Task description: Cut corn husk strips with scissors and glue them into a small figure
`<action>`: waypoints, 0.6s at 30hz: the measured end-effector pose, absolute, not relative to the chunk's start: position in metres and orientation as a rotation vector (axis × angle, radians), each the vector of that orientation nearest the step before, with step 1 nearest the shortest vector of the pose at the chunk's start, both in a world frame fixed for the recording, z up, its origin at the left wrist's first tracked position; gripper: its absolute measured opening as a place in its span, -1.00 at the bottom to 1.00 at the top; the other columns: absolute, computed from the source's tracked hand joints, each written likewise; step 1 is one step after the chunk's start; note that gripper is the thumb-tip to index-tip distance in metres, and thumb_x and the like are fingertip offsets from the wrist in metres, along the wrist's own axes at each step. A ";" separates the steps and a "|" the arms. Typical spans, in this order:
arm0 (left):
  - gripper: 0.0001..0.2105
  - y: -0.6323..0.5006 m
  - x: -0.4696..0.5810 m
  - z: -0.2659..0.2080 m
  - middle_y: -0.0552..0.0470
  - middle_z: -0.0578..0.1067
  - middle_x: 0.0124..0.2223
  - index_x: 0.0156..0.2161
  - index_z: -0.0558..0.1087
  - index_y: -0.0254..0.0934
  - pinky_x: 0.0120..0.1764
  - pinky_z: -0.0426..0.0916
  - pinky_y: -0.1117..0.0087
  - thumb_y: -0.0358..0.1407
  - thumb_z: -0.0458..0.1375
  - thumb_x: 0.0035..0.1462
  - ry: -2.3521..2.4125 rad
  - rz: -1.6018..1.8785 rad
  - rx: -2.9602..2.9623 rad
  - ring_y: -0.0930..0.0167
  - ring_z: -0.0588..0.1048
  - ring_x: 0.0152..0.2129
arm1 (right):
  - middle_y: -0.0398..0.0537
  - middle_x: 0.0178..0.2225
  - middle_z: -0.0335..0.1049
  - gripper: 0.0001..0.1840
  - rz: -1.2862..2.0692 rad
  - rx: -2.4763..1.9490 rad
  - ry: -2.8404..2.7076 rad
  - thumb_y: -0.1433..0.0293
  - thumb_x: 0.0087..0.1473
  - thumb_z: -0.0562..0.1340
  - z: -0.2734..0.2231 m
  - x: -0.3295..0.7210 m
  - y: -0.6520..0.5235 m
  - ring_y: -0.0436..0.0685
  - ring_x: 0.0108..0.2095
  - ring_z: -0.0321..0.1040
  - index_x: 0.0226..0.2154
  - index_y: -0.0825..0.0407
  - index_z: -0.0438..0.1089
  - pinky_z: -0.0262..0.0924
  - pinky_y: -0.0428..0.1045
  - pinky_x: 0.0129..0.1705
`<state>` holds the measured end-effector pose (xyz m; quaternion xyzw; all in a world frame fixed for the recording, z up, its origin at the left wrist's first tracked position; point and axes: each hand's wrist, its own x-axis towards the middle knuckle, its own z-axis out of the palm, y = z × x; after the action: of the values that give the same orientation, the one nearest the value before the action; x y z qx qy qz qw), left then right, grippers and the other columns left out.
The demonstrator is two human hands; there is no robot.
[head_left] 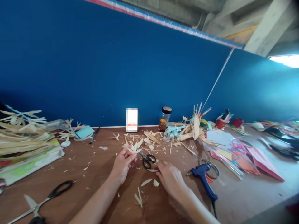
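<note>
Pinched between the fingertips of my left hand (123, 164) is a pale corn husk flower (135, 147), its pointed petals spread outward. Just right of it lies a small pair of scissors (148, 160) with black handles. My right hand (171, 178) rests palm down on the table right of those handles, its fingers stretched out and apart from the scissors; nothing shows in it. Cut husk pieces (147, 182) lie between the two hands. Nearer me is a thin split husk scrap (139, 199).
A blue glue gun (205, 179) lies to the right, large open scissors (37, 207) at lower left. Husk bundles (25, 137) pile up at left. Along the wall stand a blurred white upright thing (132, 120), a lidded jar (165, 119) and a red cup of pens (220, 123).
</note>
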<state>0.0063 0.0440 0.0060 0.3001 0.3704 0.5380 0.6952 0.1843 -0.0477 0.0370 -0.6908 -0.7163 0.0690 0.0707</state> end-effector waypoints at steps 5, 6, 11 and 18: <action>-0.55 0.041 0.006 0.005 0.16 0.35 -0.49 -0.09 0.32 -0.24 -0.40 0.38 0.55 -0.49 0.25 -0.16 0.836 1.168 0.691 0.57 0.40 -0.53 | 0.01 -0.28 0.38 -0.77 0.232 -2.129 -2.176 0.51 0.06 0.02 0.038 0.178 -0.042 0.13 -0.27 0.32 -0.30 0.01 0.34 0.10 -0.09 -0.33; -0.55 0.041 0.006 0.005 0.15 0.36 -0.49 -0.09 0.32 -0.24 -0.40 0.37 0.55 -0.49 0.25 -0.16 0.838 1.167 0.693 0.57 0.40 -0.52 | 0.01 -0.28 0.39 -0.76 0.249 -2.120 -2.198 0.51 0.07 0.01 0.038 0.178 -0.043 0.12 -0.28 0.34 -0.30 0.01 0.35 0.11 -0.10 -0.33; -0.57 0.041 0.005 0.007 0.15 0.35 -0.48 -0.10 0.33 -0.24 -0.40 0.36 0.55 -0.49 0.24 -0.15 0.851 1.166 0.678 0.58 0.39 -0.52 | 0.13 -0.31 0.42 -0.77 0.271 -2.104 -2.376 0.47 0.10 0.00 0.043 0.182 -0.050 0.18 -0.31 0.38 -0.35 0.10 0.36 0.15 -0.07 -0.35; -0.63 0.044 0.004 0.003 0.16 0.34 -0.49 -0.18 0.36 -0.26 -0.42 0.36 0.57 -0.48 0.26 -0.18 0.860 1.157 0.665 0.59 0.36 -0.54 | 0.09 -0.42 0.42 -0.78 0.206 -2.166 -2.299 0.53 0.08 -0.02 0.033 0.189 -0.052 0.16 -0.41 0.41 -0.33 0.10 0.31 0.12 -0.08 -0.44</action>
<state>0.0041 0.0437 0.0031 0.2988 0.3860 0.5196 0.7012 0.1889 -0.0524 0.0332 -0.6843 -0.7262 0.0652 -0.0116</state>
